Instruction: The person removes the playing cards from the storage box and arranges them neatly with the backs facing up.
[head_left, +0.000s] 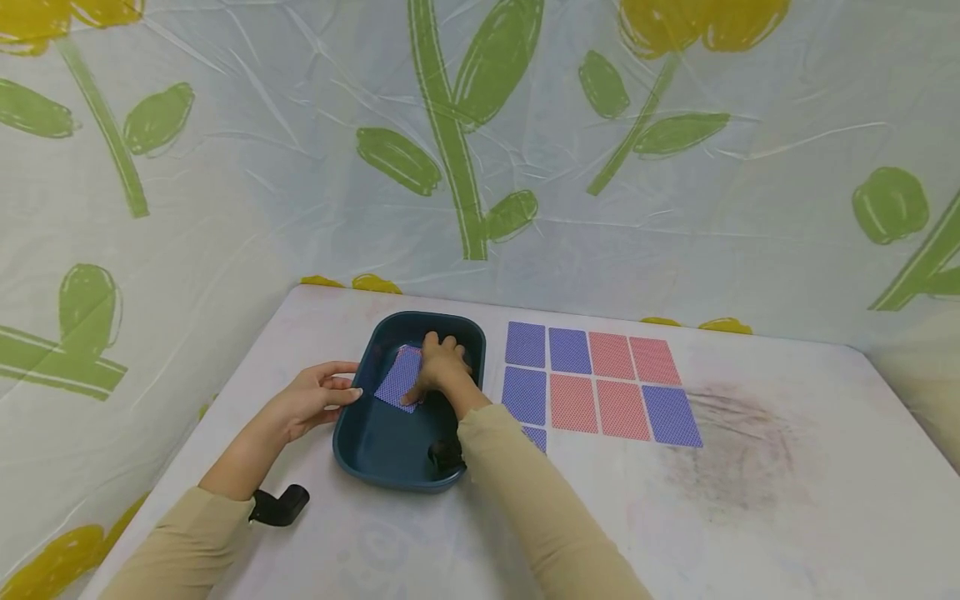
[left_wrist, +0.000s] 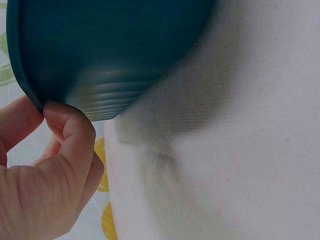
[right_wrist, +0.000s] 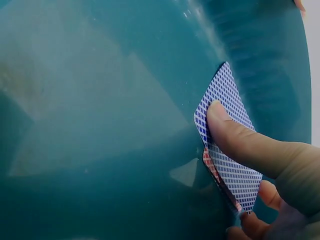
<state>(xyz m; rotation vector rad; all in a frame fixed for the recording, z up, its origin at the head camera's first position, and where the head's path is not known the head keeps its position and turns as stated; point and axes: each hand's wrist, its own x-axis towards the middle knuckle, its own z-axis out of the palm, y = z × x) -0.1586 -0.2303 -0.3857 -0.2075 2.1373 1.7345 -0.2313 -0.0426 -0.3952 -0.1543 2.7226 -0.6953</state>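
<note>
A deep teal plastic tub (head_left: 405,446) with rounded corners stands on the table. My left hand (head_left: 315,398) pinches its left rim between thumb and fingers, as the left wrist view shows closely at the tub's wall (left_wrist: 125,45). Inside the tub, my right hand (head_left: 444,367) grips a few playing cards (head_left: 397,379). In the right wrist view the thumb (right_wrist: 240,137) presses on the blue-patterned back of the top card (right_wrist: 230,100), and a red-backed card (right_wrist: 212,167) peeks out below. The other fingers curl at the cards' lower end, partly hidden.
Right of the tub, blue-backed cards (head_left: 525,396) and red-backed cards (head_left: 573,402) lie face down in rows; my right sleeve partly covers one blue card (head_left: 536,437). A dark smudge (head_left: 742,450) marks the white table cover. Flower-printed sheeting (head_left: 300,167) hangs behind and at the left.
</note>
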